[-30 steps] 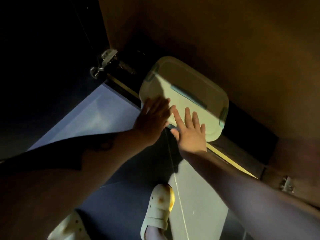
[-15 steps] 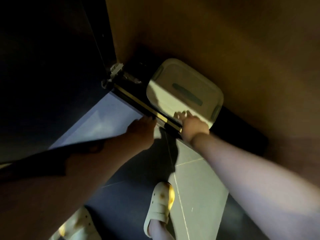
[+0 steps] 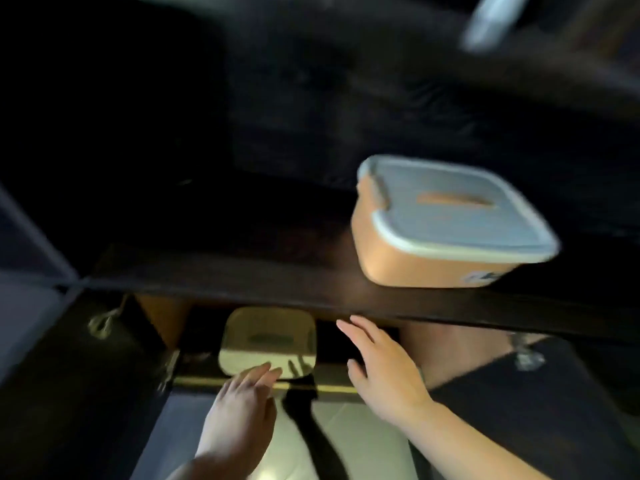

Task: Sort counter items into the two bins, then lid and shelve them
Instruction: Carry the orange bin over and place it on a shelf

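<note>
A pale lidded bin (image 3: 268, 336) sits inside the low cabinet shelf, under the dark counter edge. A second bin (image 3: 440, 233), tan with a grey-white lid, stands on the dark counter above at the right. My left hand (image 3: 239, 407) hovers in front of the cabinet opening with fingers straight, holding nothing. My right hand (image 3: 381, 368) is open too, raised just below the counter edge, to the right of the lower bin. Neither hand touches a bin. The picture is blurred by motion.
The dark counter edge (image 3: 242, 289) runs across the middle. A cabinet hinge (image 3: 100, 323) shows at the left and another hinge (image 3: 526, 355) at the right. Pale floor tiles (image 3: 346, 441) lie below the hands. A blurred pale object (image 3: 491, 19) is at the top right.
Both hands have come off the pale bin, which now rests further inside the cabinet. The view has swung upward, bringing the counter and the tan bin into sight.
</note>
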